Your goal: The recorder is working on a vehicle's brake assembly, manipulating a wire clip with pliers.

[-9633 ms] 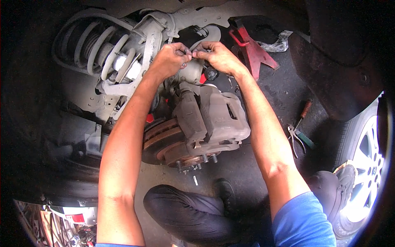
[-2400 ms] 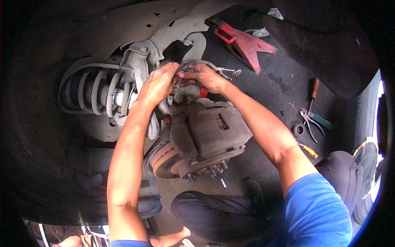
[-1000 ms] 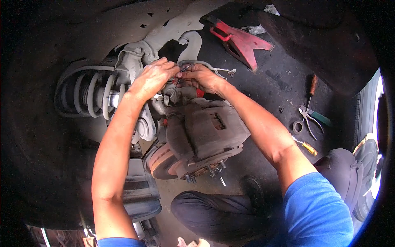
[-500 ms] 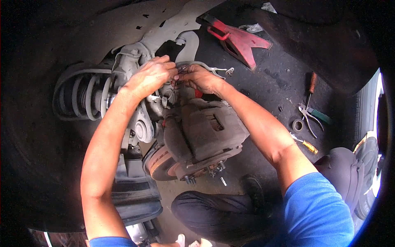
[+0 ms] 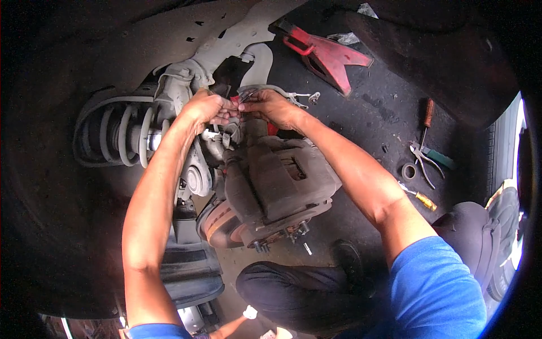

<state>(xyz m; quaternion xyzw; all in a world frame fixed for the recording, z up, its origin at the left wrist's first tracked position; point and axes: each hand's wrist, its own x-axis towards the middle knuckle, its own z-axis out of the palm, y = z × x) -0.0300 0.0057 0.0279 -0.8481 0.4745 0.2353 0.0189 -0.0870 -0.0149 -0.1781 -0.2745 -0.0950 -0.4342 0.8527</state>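
Note:
My left hand and my right hand meet above the wheel hub, fingertips almost touching. Both are closed in a pinch. Whatever lies between the fingers is too small to make out. A grey cable with a metal end runs behind my right hand. Below the hands is the dirty brown brake caliper, fitted over the rusty brake disc. Beside my left wrist stands the pale coil spring around its shock absorber. A light grey suspension arm hangs under my left forearm.
A red jack stand lies on the dark floor at the far right. Nearer are an orange-handled screwdriver, pliers, a tape roll and a yellow-handled screwdriver. At the bottom shows another person's hand.
My left hand has dropped slightly and turned, its fingers now pointing at my right fingertips. The right hand has barely moved. At the bottom, another person's arm has come further into view.

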